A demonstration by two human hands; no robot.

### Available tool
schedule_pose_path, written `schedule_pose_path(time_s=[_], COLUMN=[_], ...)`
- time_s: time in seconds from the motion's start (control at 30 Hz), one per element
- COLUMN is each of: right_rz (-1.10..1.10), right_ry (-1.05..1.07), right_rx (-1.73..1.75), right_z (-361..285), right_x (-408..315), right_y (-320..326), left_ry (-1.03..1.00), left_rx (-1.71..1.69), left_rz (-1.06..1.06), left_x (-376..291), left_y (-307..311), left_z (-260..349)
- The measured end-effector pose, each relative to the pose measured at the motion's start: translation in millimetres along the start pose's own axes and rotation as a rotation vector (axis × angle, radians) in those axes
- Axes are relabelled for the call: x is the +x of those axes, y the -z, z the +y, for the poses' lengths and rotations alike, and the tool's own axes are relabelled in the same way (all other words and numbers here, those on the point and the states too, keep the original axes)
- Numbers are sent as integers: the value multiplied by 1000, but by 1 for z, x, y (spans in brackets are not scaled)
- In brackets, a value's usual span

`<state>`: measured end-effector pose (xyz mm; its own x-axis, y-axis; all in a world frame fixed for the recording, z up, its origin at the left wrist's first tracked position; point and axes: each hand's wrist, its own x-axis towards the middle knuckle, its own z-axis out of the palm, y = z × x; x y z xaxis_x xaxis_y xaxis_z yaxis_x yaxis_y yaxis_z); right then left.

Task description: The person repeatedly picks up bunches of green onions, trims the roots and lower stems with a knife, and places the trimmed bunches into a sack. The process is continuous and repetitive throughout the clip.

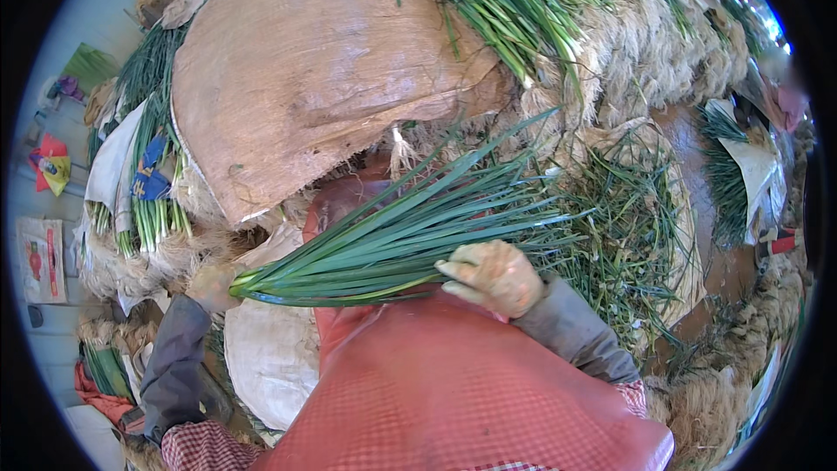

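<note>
A bunch of green onions lies crosswise over a red apron, its green leaves fanned out to the right. My left hand, in a soiled glove, is closed around the stalk end at the left; the root ends are hidden. My right hand, gloved too, is at the lower edge of the leaves with its fingers partly curled. Whether it pinches any leaf cannot be told. Beyond the bunch, one onion's white roots stick out under a brown woven sheet.
A heap of leaf trimmings lies on a pale sack at the right. More green onions with matted roots are piled at the top. Covered bundles stand at the left. A white sack lies beside the apron.
</note>
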<state>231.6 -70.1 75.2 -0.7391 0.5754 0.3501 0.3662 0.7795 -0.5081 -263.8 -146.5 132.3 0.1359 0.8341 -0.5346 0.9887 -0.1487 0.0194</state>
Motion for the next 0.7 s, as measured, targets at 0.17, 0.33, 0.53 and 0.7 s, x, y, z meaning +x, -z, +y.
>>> schedule_pose_path(time_s=[0.17,0.33,0.53,0.7], right_rz=[-80,-33,74,-7], right_ry=[93,165,31,57], right_rx=[-147,-258,229,-65], right_z=[-15,-24,-27,-39], right_x=[26,42,43,42], right_y=[-43,-56,-65,-55], left_ry=[-36,-13,-45,-34], left_rx=[-34,15,9,-16], left_rz=[60,-43,24,37], left_x=[-2,9,11,12], left_y=[3,-3,-4,-5], left_z=[2,-10,-6,-5])
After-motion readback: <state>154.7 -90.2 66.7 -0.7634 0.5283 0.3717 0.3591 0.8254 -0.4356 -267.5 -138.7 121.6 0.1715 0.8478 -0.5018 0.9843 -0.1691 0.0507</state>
